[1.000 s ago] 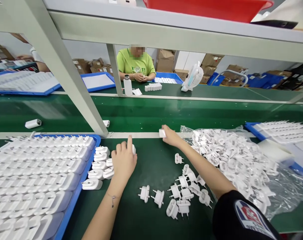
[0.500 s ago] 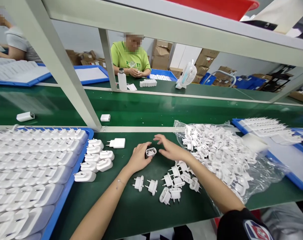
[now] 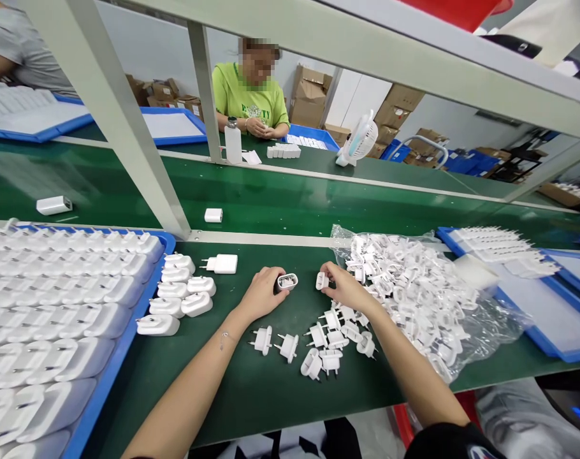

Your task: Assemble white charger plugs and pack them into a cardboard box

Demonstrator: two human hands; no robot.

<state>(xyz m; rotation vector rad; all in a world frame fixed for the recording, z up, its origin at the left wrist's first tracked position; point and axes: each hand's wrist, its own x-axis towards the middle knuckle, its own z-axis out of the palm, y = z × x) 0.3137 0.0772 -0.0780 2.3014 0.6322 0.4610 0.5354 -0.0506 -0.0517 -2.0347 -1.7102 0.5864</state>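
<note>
My left hand (image 3: 262, 294) is closed around a white charger housing (image 3: 287, 281), its open oval end facing me with small parts showing inside. To its right, my right hand (image 3: 343, 287) pinches a white plug cap (image 3: 322, 280) above the green bench, apart from the housing. Several loose two-pin plug caps (image 3: 332, 341) lie below my right hand, and two more plug caps (image 3: 287, 347) sit nearer my left wrist. Left of my left hand stand several assembled chargers (image 3: 197, 304), and one charger (image 3: 222, 264) lies on its side with its pins pointing left.
A blue tray (image 3: 167, 239) full of white chargers fills the left. On the right, a plastic bag (image 3: 491, 319) spreads under a heap of plug caps (image 3: 405, 280), beside more blue trays (image 3: 548, 344). A metal frame (image 3: 141, 159) crosses ahead; a person (image 3: 252, 102) sits beyond the green conveyor (image 3: 271, 204).
My right hand, earlier open beside the housing, has moved slightly right and now pinches a plug cap. The housing stays in my left hand. The small housing on the conveyor has shifted right.
</note>
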